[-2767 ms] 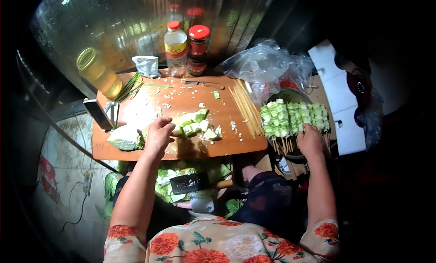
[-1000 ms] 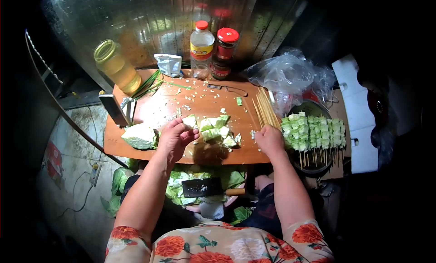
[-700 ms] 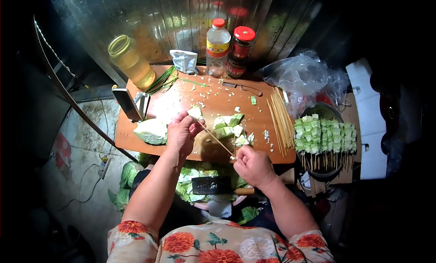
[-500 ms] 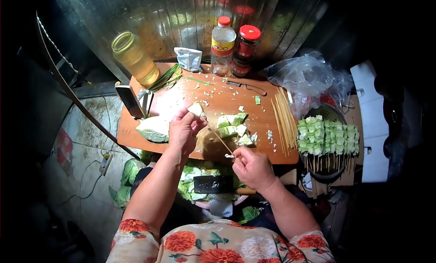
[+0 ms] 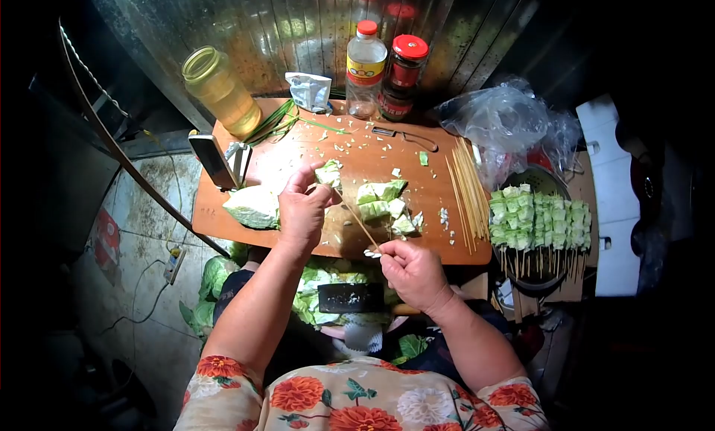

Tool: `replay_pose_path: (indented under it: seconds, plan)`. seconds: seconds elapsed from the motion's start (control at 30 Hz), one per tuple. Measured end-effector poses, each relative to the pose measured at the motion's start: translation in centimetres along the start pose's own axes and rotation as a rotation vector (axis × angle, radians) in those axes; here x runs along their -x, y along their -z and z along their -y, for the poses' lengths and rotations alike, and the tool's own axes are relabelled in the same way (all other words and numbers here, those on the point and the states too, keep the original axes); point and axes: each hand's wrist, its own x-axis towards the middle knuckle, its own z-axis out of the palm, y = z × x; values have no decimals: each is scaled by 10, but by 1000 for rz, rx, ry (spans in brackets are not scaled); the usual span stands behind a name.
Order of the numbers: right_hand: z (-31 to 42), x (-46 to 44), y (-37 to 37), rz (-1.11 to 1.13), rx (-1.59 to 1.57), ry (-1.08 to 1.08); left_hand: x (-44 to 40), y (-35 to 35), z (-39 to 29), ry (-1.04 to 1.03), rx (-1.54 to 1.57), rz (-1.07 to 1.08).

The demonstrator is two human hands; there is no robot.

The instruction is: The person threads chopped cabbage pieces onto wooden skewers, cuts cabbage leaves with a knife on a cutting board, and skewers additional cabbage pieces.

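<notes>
My left hand [image 5: 304, 210] pinches a cabbage piece [image 5: 328, 173] above the orange board [image 5: 283, 154]. A wooden skewer [image 5: 359, 221] slants between my hands, its upper end at the cabbage piece. The fingers of my right hand [image 5: 412, 272] are closed on the skewer's lower end near the board's front edge. Cut cabbage pieces [image 5: 380, 200] lie just right of the skewer, and a larger cabbage chunk [image 5: 253, 207] sits left of my left hand. Loose skewers [image 5: 469, 196] lie at the board's right. Filled cabbage skewers [image 5: 540, 219] rest in rows over a dark pot.
A yellow jar [image 5: 227, 100], a clear bottle [image 5: 365, 70], red-lidded jars [image 5: 407, 65] and a phone [image 5: 212, 161] stand along the board. A peeler [image 5: 404, 138] lies near the back. Behind the pot is a plastic bag [image 5: 506, 122]. A cleaver [image 5: 348, 298] rests below over cabbage leaves.
My right hand has moved from the filled skewers to the loose ones, then left with one skewer. My left hand has taken a cabbage piece, now at the skewer's tip. The view has shifted.
</notes>
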Motion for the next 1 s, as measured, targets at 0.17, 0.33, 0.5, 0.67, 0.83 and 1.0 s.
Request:
replay_pose_path:
  seconds: [0.17,0.33,0.5,0.67,0.83,1.0]
  plan:
    - [1,3,-8,28,-309,-92,3,-5,1,-89,-82,5]
    - [1,1,-8,-20,-325,-48,10,-11,0,-22,-118,89]
    - [-10,-14,-8,-114,-417,-26,42,-29,17,117,-48,331]
    - [4,-16,0,-80,-341,-147,38,-29,11,126,-114,316]
    - [-2,-17,0,-52,-269,-191,29,-22,10,123,-226,290]
    - [-15,-22,5,-164,-145,-29,34,-24,13,167,-55,470]
